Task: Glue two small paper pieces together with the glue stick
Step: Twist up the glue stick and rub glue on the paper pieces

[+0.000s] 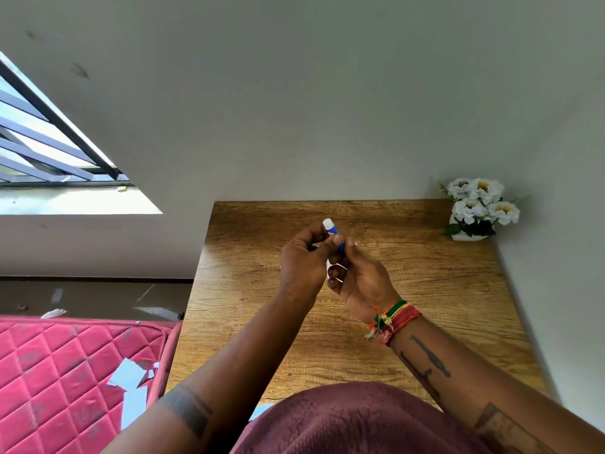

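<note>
Two hands meet above the middle of the wooden table (425, 290), both occupied with one glue stick (331, 228). Left hand (302, 260): fingers curled, thumb pressed against the blue barrel just below the white end. Right hand (361, 280): fingers curled around the lower part of the barrel, with a strip of white, probably a small paper piece (328, 264), showing between the two palms. Whether one or both papers are held there cannot be told. The white end of the stick points up and away from the person; whether it is a cap or exposed glue cannot be told.

Step in hand, by judgement: preparing the stick, uncapping or twisting it up, with no glue yet on paper. The next move calls for a freed glue face, one paper held flat or laid on the table, and a light stroke across it before the second piece is pressed on.

Surroundings, left to right: a barred window (49, 142) at far left; a pink quilted mattress (65, 371) beside the table's left edge, carrying loose pale paper scraps (126, 373); further scraps on the floor (98, 296) beyond it. A pot of white artificial flowers (478, 208) stands at the table's far right corner, well apart from the hands. A multicoloured thread bracelet (393, 317) sits on the right wrist.

Obstruction: none on the tabletop. The main hazard is a small paper slipping from crowded fingers.
</note>
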Demonstrator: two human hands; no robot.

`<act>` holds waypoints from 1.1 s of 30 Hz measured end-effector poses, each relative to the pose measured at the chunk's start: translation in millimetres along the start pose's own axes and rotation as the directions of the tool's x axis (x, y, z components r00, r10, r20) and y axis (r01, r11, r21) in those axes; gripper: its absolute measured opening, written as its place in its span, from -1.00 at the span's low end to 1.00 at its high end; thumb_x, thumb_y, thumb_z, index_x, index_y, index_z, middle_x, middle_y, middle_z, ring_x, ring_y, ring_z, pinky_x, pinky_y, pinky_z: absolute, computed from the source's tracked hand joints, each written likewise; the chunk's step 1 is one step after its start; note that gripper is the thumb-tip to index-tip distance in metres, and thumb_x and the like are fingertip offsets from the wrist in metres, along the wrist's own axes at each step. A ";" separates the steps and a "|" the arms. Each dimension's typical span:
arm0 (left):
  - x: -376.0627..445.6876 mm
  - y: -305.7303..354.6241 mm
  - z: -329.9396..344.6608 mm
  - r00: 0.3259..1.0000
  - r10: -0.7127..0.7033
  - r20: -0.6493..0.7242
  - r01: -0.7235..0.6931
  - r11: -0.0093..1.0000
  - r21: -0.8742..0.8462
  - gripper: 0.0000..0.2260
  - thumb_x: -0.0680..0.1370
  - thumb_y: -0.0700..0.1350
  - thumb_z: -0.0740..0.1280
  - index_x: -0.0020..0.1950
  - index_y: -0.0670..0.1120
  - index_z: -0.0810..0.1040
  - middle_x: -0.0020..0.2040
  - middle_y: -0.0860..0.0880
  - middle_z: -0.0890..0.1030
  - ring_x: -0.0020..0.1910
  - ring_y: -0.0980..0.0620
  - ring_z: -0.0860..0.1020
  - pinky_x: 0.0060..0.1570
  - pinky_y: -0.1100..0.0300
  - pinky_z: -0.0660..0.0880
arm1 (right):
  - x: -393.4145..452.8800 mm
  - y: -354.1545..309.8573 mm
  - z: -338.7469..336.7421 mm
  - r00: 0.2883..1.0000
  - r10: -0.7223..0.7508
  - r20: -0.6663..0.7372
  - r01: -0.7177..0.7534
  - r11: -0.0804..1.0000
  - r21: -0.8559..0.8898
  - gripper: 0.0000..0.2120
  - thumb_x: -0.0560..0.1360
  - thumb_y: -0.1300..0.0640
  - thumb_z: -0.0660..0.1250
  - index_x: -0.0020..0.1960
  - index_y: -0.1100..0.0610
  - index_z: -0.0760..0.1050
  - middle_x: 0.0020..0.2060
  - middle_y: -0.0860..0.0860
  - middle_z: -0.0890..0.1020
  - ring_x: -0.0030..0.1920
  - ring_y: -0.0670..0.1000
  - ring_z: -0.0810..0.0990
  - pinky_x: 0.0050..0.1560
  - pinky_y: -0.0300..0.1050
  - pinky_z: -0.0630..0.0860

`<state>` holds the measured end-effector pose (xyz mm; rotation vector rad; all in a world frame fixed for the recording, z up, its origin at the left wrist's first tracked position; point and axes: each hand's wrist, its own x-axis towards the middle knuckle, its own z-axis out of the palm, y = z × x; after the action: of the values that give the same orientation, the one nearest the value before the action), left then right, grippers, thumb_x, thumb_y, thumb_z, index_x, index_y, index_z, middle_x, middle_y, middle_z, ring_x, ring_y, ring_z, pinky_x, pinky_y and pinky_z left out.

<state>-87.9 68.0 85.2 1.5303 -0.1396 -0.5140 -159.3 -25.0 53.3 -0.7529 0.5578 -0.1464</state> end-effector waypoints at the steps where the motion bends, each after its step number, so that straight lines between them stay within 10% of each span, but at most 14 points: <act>1: -0.3 0.2 0.6 1.000 -0.002 -0.005 0.002 1.000 -0.001 -0.90 0.54 -0.18 0.51 0.03 -0.03 0.73 -0.10 0.06 0.74 -0.15 0.24 0.66 -0.22 0.41 0.54 | 0.3 -0.2 0.5 1.000 -0.001 -0.013 0.001 1.000 -0.013 -0.55 0.57 -0.15 0.29 0.29 0.13 0.61 -0.23 0.02 0.55 -0.32 -0.03 0.51 -0.31 -0.13 0.48; 10: -3.7 5.1 3.8 0.999 -0.001 0.032 0.002 1.000 -0.019 -0.84 0.56 -0.20 0.48 -0.05 0.08 0.69 -0.22 0.13 0.72 -0.30 0.28 0.64 -0.36 0.43 0.54 | 2.4 0.7 4.2 0.997 0.043 -0.068 -0.042 0.999 0.025 -0.40 0.57 -0.30 0.23 0.29 0.17 0.60 -0.01 0.20 0.50 -0.20 0.06 0.48 -0.24 -0.06 0.43; 19: -7.0 3.3 4.9 0.999 0.004 0.041 -0.004 1.000 -0.010 -0.84 0.57 -0.20 0.48 -0.07 0.08 0.69 -0.27 0.17 0.70 -0.35 0.33 0.61 -0.40 0.46 0.51 | -1.5 -0.6 3.8 0.997 0.029 -0.074 -0.029 1.000 -0.006 -0.38 0.53 -0.26 0.27 0.32 0.23 0.56 -0.27 0.05 0.46 -0.34 -0.02 0.46 -0.31 -0.12 0.42; 26: -5.8 6.3 6.1 1.000 -0.022 0.020 0.022 0.999 -0.034 -0.87 0.56 -0.20 0.48 -0.01 0.04 0.70 -0.20 0.11 0.73 -0.28 0.26 0.67 -0.37 0.40 0.53 | -0.8 -0.4 3.9 0.999 0.024 -0.044 -0.021 0.999 0.050 -0.41 0.56 -0.26 0.24 0.36 0.16 0.54 0.14 0.26 0.49 -0.09 0.13 0.47 -0.18 -0.02 0.41; 33: -3.0 3.7 3.9 1.000 -0.031 0.002 0.031 0.999 -0.035 -0.86 0.56 -0.17 0.50 0.07 0.03 0.71 -0.09 0.06 0.75 -0.17 0.25 0.68 -0.27 0.43 0.55 | 0.2 -2.2 5.6 0.998 -0.011 -0.062 0.010 1.000 -0.021 -0.44 0.53 -0.23 0.30 0.28 0.20 0.60 -0.29 0.04 0.46 -0.35 -0.02 0.47 -0.31 -0.11 0.44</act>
<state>-91.2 65.5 89.7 1.5003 -0.1073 -0.5397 -156.0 -23.3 58.1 -0.7730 0.6156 -0.1744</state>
